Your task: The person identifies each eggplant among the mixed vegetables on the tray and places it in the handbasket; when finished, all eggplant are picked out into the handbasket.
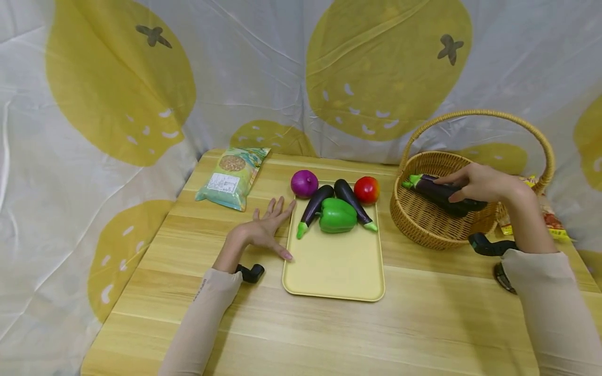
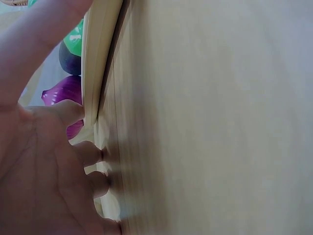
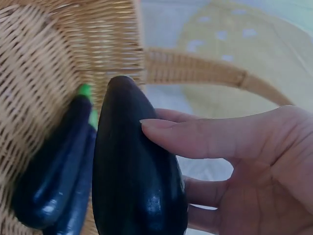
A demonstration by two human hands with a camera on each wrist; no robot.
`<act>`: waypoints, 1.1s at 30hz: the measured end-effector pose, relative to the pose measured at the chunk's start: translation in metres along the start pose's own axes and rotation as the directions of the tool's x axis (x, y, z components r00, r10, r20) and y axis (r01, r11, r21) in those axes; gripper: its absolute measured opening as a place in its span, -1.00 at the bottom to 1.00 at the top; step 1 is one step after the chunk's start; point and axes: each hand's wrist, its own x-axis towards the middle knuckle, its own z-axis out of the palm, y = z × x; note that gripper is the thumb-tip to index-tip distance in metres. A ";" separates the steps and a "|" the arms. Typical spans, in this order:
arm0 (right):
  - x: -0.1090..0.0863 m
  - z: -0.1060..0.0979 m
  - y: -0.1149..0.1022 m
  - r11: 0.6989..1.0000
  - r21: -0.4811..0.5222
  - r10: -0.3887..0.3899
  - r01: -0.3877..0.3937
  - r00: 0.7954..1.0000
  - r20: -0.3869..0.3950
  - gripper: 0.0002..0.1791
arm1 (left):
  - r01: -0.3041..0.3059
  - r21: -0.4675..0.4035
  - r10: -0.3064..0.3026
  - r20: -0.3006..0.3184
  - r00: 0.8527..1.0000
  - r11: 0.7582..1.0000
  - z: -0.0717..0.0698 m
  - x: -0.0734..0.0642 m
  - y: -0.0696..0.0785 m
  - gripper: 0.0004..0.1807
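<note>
My right hand (image 1: 484, 183) pinches a dark purple eggplant (image 3: 139, 171) between thumb and fingers, inside the wicker basket's opening. Below it, two more eggplants (image 3: 51, 171) lie on the floor of the basket (image 1: 414, 222). My left hand (image 1: 263, 230) is spread out at the left edge of a pale yellow tray (image 1: 334, 269), its index finger and thumb at the rim and other fingertips on the table. On the tray's far half lie a green bell pepper (image 1: 337, 215) and two eggplants (image 1: 316, 206), with a purple onion (image 1: 304, 184) and a red tomato-like fruit (image 1: 367, 189) at the far corners.
A sealed food bag (image 1: 233, 177) lies at the table's back left. Another package (image 1: 555, 216) sits behind the basket on the right, partly hidden by my arm. The basket's tall handle (image 1: 477, 113) arches above my right hand. A fruit-patterned cloth (image 1: 263, 78) hangs behind the table.
</note>
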 end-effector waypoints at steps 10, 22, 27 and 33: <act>0.030 0.010 0.011 1.000 0.012 -0.017 0.015 0.993 0.118 -0.37 | -0.011 0.003 0.011 0.001 1.000 1.000 0.000 0.001 0.001 0.58; 0.042 0.014 0.031 1.000 0.008 -0.020 0.020 0.996 0.088 -0.39 | -0.005 0.003 0.005 0.001 1.000 1.000 0.000 0.000 0.001 0.57; 0.044 0.012 0.037 0.999 0.031 0.019 -0.023 0.995 0.100 -0.37 | -0.001 0.006 0.001 0.003 1.000 1.000 0.000 -0.001 0.001 0.57; 0.046 0.014 0.038 0.981 0.173 0.065 -0.091 0.987 0.149 -0.45 | -0.001 0.010 0.001 0.001 1.000 1.000 0.000 -0.001 0.000 0.57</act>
